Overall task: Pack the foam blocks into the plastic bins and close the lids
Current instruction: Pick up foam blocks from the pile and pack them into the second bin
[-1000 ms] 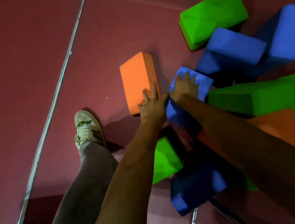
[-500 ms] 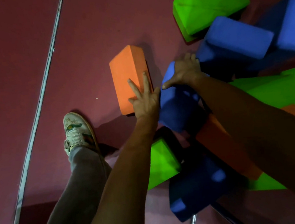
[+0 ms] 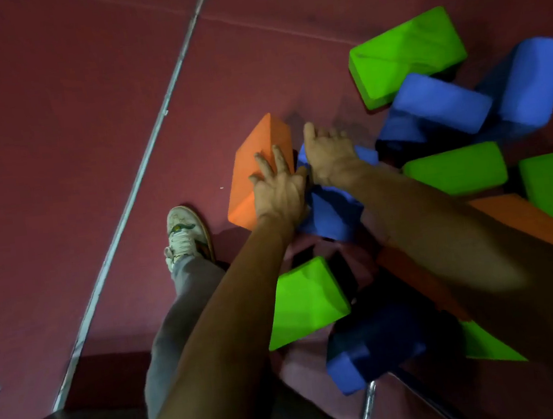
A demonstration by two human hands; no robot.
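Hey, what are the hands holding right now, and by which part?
The right hand grips the blue block over its far end. The left hand holds nothing; its straight fingers press flat on the orange block.

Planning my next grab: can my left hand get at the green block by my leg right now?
Probably yes. The green block lies uncovered beside the left forearm. The left hand rests flat on the orange block; it need only draw back. The right hand grips the blue block.
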